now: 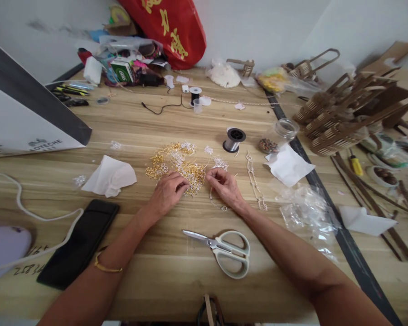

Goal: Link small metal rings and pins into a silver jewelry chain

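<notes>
Both my hands rest on a wooden table (139,122) at a heap of small gold and clear beads (177,165). My left hand (166,192) lies on the heap's near edge with its fingers curled into the beads. My right hand (224,183) sits just right of the heap, thumb and fingers pinched together on something too small to make out. A thin beaded strand (216,203) loops beneath my right wrist. A finished beaded chain (255,181) lies to the right of that hand.
White-handled scissors (224,249) lie near me between my arms. A spool of clear thread (234,139), a glass jar (282,131), white paper (287,165) and plastic bags (299,206) sit right. A black phone (80,242) and tissue (109,176) lie left. Wooden frames (347,113) pile far right.
</notes>
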`<state>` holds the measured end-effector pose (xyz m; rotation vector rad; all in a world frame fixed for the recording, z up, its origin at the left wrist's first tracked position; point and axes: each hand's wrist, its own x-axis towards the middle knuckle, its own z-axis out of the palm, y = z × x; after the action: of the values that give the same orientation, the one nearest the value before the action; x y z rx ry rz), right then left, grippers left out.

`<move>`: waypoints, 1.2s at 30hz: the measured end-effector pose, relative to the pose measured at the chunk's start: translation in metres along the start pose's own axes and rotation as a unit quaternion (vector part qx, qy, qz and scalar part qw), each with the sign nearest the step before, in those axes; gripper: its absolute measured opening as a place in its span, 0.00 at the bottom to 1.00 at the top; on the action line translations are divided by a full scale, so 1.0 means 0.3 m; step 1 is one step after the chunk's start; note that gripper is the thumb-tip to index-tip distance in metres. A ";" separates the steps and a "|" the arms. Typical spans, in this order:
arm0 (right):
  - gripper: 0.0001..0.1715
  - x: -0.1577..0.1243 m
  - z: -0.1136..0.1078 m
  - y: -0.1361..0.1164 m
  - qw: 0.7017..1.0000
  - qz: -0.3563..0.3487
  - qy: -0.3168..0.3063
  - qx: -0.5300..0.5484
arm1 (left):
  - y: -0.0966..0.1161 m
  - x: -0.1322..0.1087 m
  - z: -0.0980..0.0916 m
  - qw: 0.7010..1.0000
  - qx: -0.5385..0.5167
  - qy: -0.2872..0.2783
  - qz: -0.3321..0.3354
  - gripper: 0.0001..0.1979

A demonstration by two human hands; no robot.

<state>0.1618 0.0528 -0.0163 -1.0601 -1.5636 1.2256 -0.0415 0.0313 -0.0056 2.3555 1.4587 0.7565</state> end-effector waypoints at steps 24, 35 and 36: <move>0.17 0.000 -0.007 -0.023 0.993 0.050 -0.052 0.089 | 0.012 0.003 -0.011 0.990 -0.110 0.040 -0.073 0.04; 0.17 0.002 -0.005 -0.024 0.993 0.048 -0.058 0.096 | 0.024 0.004 -0.020 0.983 -0.160 0.032 -0.090 0.05; 0.17 0.001 -0.005 -0.025 0.993 0.048 -0.058 0.092 | 0.027 0.005 -0.023 0.980 -0.171 0.027 -0.094 0.05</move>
<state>0.1623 0.0523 -0.0086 -0.9686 -1.4669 1.4889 -0.0388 0.0287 0.0042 1.9265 1.4177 0.9419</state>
